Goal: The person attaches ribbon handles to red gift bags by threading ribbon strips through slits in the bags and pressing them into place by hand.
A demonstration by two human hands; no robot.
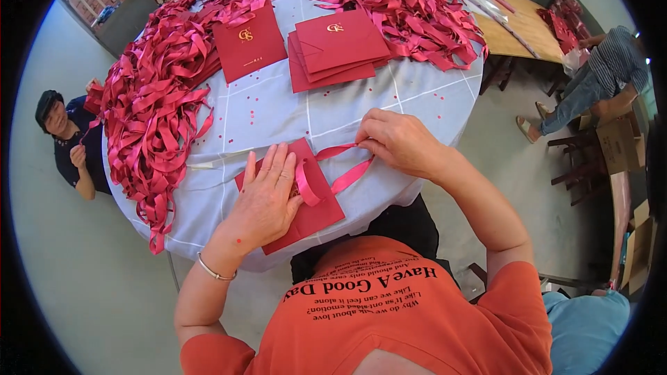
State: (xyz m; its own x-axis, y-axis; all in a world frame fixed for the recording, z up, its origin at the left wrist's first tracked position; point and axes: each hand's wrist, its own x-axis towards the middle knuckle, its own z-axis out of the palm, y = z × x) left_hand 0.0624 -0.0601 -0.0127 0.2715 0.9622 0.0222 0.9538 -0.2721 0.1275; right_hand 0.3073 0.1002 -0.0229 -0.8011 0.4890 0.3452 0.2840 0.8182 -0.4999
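A red paper gift bag (pixel 321 214) lies flat and slanted at the near edge of the cloth-covered table. My left hand (pixel 262 198) rests palm down on it, fingers outstretched and slightly apart. Pink-red ribbon (pixel 353 176) runs out from the bag's right side, and one loop of it curls beside my left fingers. The ribbon's far end is pinched between the thumb and fingers of my right hand (pixel 397 142), to the right of the bag. Part of the bag is hidden beneath my left hand.
Heaps of pink-red ribbons (pixel 156 97) cover the table's left and far sides. A stack of red bags (pixel 344 45) lies beyond my hands, beside a single red bag (pixel 250 52). One person (pixel 69 135) is at the left; another (pixel 604 73) bends near cardboard boxes (pixel 618 140).
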